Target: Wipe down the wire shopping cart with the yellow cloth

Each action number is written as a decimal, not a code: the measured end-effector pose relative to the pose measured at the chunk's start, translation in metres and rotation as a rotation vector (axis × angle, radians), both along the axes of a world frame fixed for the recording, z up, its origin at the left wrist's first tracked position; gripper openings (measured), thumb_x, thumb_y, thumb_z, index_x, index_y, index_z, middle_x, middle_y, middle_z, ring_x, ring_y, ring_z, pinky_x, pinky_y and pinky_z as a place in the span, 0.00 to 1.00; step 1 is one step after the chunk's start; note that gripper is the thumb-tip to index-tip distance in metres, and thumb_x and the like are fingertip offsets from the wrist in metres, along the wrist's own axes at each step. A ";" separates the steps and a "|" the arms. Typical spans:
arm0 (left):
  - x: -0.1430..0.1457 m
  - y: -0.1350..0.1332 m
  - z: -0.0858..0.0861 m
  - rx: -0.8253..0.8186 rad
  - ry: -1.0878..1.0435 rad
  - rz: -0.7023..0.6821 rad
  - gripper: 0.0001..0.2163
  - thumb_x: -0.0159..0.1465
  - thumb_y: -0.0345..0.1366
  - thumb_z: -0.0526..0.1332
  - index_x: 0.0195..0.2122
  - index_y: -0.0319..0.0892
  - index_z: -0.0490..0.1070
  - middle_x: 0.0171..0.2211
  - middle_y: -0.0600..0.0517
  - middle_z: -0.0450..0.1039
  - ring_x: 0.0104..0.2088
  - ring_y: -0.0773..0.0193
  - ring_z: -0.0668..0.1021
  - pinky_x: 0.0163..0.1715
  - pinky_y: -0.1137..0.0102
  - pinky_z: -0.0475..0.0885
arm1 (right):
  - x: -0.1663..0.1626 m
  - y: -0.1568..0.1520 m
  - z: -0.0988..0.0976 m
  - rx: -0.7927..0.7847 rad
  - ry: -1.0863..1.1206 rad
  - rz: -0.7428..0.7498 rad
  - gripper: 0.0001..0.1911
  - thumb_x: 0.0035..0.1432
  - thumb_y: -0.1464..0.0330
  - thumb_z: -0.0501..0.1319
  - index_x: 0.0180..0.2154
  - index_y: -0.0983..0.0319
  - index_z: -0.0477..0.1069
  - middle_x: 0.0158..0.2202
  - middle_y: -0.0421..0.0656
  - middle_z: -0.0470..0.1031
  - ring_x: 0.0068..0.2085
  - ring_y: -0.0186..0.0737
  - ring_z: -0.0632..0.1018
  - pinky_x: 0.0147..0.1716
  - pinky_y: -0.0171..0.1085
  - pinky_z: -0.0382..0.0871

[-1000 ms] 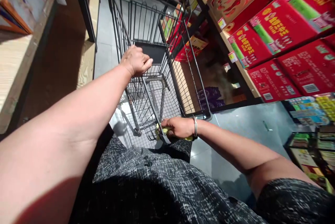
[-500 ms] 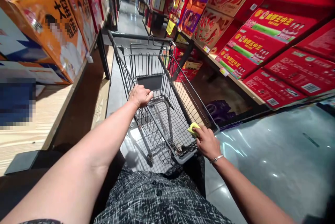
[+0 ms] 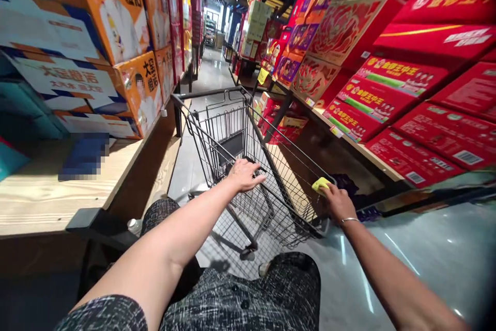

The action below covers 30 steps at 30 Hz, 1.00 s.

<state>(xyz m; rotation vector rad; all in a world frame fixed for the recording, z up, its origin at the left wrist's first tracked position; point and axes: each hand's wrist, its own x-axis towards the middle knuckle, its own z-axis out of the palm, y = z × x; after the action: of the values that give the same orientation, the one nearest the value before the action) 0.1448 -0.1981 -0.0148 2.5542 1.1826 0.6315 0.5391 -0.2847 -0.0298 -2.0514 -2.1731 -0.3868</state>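
An empty wire shopping cart point(image 3: 217, 129) stands in the aisle before me, turned at an angle. My right hand point(image 3: 341, 203) is closed on a folded yellow cloth point(image 3: 321, 185), which lies against the cart's rim near its front right corner. My left hand point(image 3: 246, 175) rests over the cart's near side rim, its fingers stretched out and apart, with nothing seen in it. Its palm is turned down, so the exact contact with the rim is hidden.
Stacked orange boxes point(image 3: 141, 91) and a blue pixelated item point(image 3: 83, 158) sit on the wooden shelf point(image 3: 34, 209) at left. Red boxes point(image 3: 372, 106) fill the right shelf. Grey tiled floor point(image 3: 411, 248) spreads at lower right, and the aisle point(image 3: 211, 70) runs ahead.
My view has tilted up. The cart has swung to the right at its near end. Both hands have shifted right with it, the cloth still in my right hand, and my left fingers have spread.
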 end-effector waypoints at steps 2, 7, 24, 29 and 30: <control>0.000 -0.004 0.004 -0.002 -0.050 -0.131 0.28 0.69 0.54 0.51 0.62 0.41 0.66 0.54 0.43 0.73 0.55 0.51 0.70 0.58 0.56 0.62 | -0.011 0.022 0.013 0.032 0.016 -0.003 0.21 0.58 0.76 0.51 0.45 0.57 0.78 0.55 0.57 0.71 0.40 0.50 0.69 0.37 0.49 0.66; -0.041 -0.001 0.035 0.208 -0.103 -0.062 0.22 0.68 0.47 0.56 0.61 0.47 0.67 0.61 0.46 0.67 0.65 0.49 0.61 0.65 0.52 0.53 | -0.111 0.070 0.033 0.151 0.315 0.150 0.28 0.53 0.75 0.55 0.56 0.57 0.70 0.57 0.50 0.67 0.53 0.51 0.70 0.52 0.49 0.67; -0.171 0.005 0.062 0.355 0.100 0.392 0.19 0.59 0.44 0.63 0.50 0.43 0.70 0.51 0.43 0.71 0.57 0.48 0.68 0.60 0.54 0.62 | -0.243 0.116 0.042 -0.047 0.364 0.260 0.20 0.63 0.59 0.57 0.55 0.57 0.72 0.48 0.46 0.73 0.49 0.45 0.70 0.53 0.42 0.62; -0.162 -0.020 0.064 0.367 0.065 0.391 0.18 0.58 0.43 0.63 0.49 0.44 0.70 0.48 0.44 0.71 0.54 0.47 0.68 0.59 0.51 0.61 | -0.241 0.108 0.031 0.077 0.522 0.228 0.17 0.64 0.56 0.57 0.48 0.58 0.74 0.47 0.46 0.74 0.50 0.44 0.70 0.53 0.41 0.61; -0.162 -0.024 0.063 0.365 0.064 0.388 0.18 0.59 0.43 0.63 0.49 0.44 0.70 0.48 0.44 0.71 0.54 0.47 0.69 0.59 0.51 0.61 | -0.241 0.105 0.029 0.118 0.574 0.209 0.17 0.64 0.57 0.56 0.47 0.59 0.74 0.47 0.46 0.74 0.50 0.44 0.71 0.53 0.41 0.61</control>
<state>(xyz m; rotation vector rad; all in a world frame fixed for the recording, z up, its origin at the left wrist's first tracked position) -0.0171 -0.2225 0.0486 2.6624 1.7511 0.9321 0.2977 -0.1798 -0.0011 -1.5936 -1.9202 0.0918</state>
